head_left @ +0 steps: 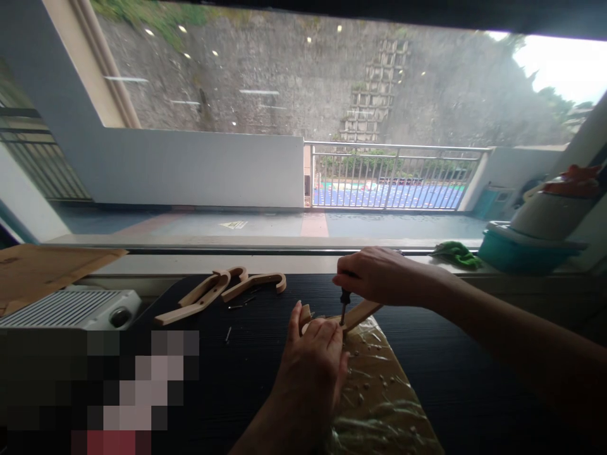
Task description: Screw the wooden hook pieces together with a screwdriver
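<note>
My right hand (372, 275) is wrapped round the dark handle of a screwdriver (344, 306), which points straight down. The screwdriver's tip meets a pale curved wooden piece (364, 313). Pressing that piece from the near side is my left hand (317, 354), its fingers bent over the curved end and hiding part of it. Beneath both lies a tan board (374, 385) covered in shiny clear plastic wrap. Several similar hooked wooden pieces (202, 303) rest to the left, with a few screws (228, 335) near them.
The black table (459, 366) stands against a window sill (279, 264). At the left are a white slatted appliance (83, 308) and a cardboard sheet (42, 268). A green cloth (456, 254) and a teal container (524, 253) sit at the right. The lower left is pixelated.
</note>
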Tool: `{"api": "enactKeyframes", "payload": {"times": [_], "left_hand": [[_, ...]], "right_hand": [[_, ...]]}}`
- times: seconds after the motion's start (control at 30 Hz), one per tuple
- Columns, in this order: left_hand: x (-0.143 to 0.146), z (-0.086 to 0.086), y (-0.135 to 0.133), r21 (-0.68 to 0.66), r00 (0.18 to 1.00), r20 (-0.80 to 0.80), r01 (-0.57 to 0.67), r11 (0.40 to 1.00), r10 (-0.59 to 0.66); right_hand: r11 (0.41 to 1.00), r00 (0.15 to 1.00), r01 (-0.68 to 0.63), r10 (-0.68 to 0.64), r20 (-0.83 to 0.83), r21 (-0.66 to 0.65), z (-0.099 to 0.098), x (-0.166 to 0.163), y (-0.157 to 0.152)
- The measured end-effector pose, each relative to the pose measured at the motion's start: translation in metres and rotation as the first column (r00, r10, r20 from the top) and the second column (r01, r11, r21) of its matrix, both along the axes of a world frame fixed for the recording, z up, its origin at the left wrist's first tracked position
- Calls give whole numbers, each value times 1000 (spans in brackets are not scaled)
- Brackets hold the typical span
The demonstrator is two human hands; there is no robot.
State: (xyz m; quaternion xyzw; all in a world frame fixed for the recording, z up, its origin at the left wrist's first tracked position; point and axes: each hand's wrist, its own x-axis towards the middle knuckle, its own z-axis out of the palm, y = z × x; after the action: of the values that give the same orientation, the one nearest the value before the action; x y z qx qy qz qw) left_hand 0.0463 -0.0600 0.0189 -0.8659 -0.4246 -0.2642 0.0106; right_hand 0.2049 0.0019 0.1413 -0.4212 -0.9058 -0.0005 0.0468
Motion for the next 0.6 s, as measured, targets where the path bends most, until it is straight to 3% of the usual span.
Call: {"api": "enactKeyframes", "payload": {"times": [0.27,0.6], "left_hand": [[-1,0,0,-3,1000,-21,-2,1000,2],[0,0,0,-23,1000,-23,-7,1000,7]], "right_hand": [[996,997,-81,81,11,-40,15,7,0],[999,998,15,-18,-60,-49,-3,1,1]]}}
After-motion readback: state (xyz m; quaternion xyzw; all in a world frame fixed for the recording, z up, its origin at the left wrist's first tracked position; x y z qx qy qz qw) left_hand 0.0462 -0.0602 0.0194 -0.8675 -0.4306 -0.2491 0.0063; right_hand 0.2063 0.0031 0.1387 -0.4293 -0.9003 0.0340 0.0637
